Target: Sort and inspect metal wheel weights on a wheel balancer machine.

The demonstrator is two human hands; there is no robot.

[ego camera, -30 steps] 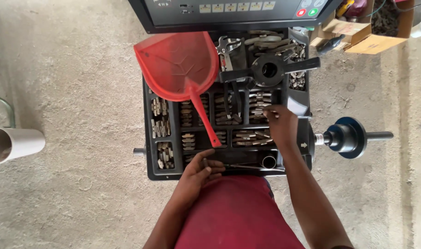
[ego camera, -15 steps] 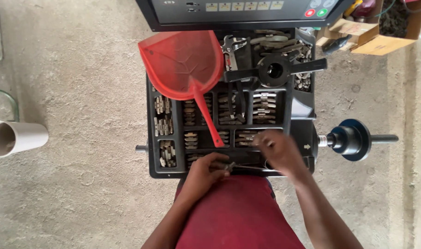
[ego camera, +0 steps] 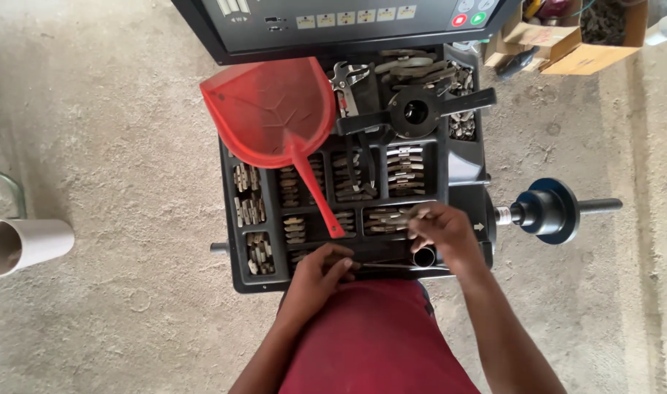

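Note:
A black compartment tray [ego camera: 235, 219] on top of a machine holds several rows of small grey metal weights [ego camera: 405, 169]. My left hand [ego camera: 320, 268] rests at the tray's near edge, its fingers closed on a thin dark strip [ego camera: 384, 266] that lies along the front compartment. My right hand [ego camera: 441, 232] hovers over the near right compartments and pinches a small metal weight [ego camera: 419, 212] between its fingertips. A short metal tube end [ego camera: 424, 257] shows just under the right hand.
A red plastic dustpan [ego camera: 271, 120] lies across the tray's far left. Pliers [ego camera: 346, 79] and a black winged nut [ego camera: 415, 111] sit at the back, below the control panel [ego camera: 333, 22]. A shaft with a blue cone [ego camera: 549, 210] sticks out right. A white pipe [ego camera: 23, 244] lies left, cardboard boxes [ego camera: 574, 44] far right.
My right hand came from the tray's far right side down to the near right compartment and now pinches a small weight. My left hand has stayed at the front edge.

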